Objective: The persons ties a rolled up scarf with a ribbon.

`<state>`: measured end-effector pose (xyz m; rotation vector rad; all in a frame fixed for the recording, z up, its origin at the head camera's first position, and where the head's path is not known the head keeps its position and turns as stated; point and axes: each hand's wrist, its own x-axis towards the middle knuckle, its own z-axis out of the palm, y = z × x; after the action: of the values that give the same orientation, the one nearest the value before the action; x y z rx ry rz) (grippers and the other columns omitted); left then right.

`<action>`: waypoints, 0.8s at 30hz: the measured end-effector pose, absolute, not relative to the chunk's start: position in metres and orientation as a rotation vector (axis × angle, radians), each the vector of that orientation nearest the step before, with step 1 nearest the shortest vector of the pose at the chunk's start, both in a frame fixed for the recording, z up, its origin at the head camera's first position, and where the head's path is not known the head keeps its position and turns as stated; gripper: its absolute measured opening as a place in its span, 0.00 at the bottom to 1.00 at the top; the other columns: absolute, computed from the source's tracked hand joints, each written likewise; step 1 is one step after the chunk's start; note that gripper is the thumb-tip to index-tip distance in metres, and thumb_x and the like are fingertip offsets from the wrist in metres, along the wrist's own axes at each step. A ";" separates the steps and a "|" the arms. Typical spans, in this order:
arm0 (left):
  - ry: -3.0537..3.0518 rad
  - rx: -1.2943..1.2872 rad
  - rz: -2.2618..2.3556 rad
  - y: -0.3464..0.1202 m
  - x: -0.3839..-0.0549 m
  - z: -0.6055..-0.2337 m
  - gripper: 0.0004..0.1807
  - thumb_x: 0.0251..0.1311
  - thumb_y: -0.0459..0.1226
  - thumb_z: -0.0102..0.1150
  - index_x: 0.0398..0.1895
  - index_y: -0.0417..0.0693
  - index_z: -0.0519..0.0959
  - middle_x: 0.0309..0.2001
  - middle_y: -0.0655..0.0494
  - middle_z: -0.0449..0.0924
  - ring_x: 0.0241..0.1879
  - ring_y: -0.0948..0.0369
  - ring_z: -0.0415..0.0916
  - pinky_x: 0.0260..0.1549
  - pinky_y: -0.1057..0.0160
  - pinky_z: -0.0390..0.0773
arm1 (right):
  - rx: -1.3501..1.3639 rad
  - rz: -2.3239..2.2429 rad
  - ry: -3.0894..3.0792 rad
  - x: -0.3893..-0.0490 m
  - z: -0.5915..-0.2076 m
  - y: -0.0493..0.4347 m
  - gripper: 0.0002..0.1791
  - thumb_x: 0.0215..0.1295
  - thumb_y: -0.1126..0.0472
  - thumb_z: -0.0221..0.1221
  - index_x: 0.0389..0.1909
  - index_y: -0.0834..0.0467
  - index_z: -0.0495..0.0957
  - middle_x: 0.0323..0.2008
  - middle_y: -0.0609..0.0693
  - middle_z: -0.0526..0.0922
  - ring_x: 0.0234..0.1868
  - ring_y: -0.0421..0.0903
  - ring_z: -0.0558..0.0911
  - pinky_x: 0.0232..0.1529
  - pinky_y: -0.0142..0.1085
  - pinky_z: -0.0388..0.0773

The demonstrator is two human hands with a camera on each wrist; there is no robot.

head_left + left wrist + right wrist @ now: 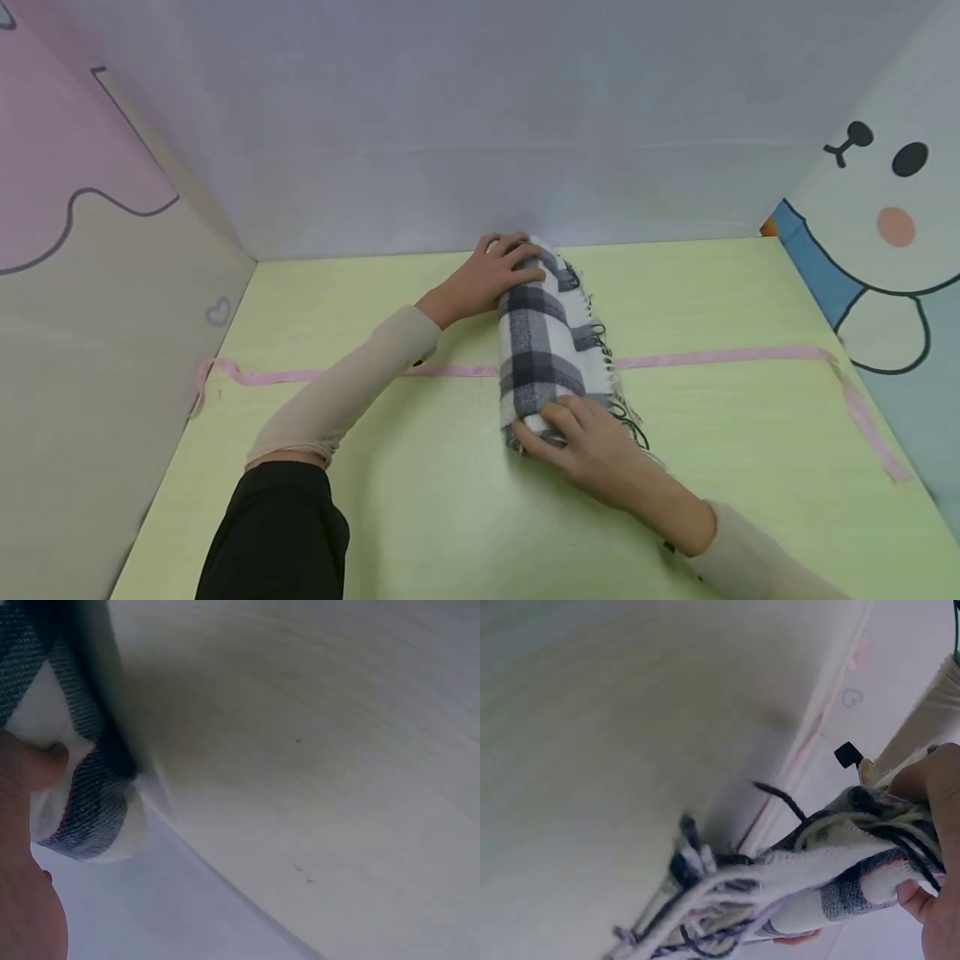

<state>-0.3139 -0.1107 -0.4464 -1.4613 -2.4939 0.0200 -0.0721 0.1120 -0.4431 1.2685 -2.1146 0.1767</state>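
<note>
A black, grey and white plaid scarf point(534, 333) lies as a long roll in the middle of the table, pointing away from me. Its knotted fringe point(606, 358) spills out along the right side. My left hand point(487, 277) grips the far end, fingers spread over the top. At the near end my right hand point(588, 446) holds the roll, thumb on the left and fingers over the top. The left wrist view shows my left thumb point(46, 766) against the cloth. Close up in the right wrist view, loose fringe strands point(712, 892) hang by the scarf's edge.
A pale yellow-green table point(420, 517) carries the scarf. Pink ribbon point(712, 357) runs across it, passing under the roll and bending at both sides. A plain back wall point(450, 125) stands just past the far end, with cartoon-printed side walls point(900, 225).
</note>
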 end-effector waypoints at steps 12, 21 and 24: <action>-2.566 -1.428 0.145 -0.083 -0.309 -0.381 0.15 0.75 0.39 0.60 0.58 0.68 0.81 0.65 0.57 0.76 0.71 0.49 0.63 0.70 0.38 0.57 | 0.797 0.667 -2.210 -0.050 -0.428 0.098 0.15 0.68 0.64 0.56 0.55 0.60 0.75 0.42 0.61 0.68 0.35 0.51 0.73 0.26 0.42 0.78; -2.700 -1.426 0.367 -0.060 -0.297 -0.380 0.15 0.74 0.36 0.61 0.53 0.69 0.85 0.60 0.57 0.80 0.69 0.49 0.64 0.69 0.37 0.60 | 0.244 1.299 -2.345 -0.025 -0.436 0.080 0.38 0.40 0.79 0.75 0.54 0.67 0.68 0.51 0.63 0.63 0.53 0.47 0.70 0.46 0.29 0.78; -2.803 -1.387 0.263 -0.056 -0.296 -0.391 0.18 0.77 0.35 0.56 0.61 0.68 0.81 0.65 0.56 0.77 0.70 0.50 0.64 0.69 0.38 0.61 | -0.007 1.527 -2.326 -0.021 -0.441 0.078 0.35 0.48 0.78 0.73 0.55 0.66 0.65 0.54 0.59 0.64 0.55 0.44 0.68 0.49 0.25 0.74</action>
<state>-0.2958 -0.0556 -0.3908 -1.3874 -2.8031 0.2626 -0.0211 0.0781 -0.4412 -0.0066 -2.3261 1.5269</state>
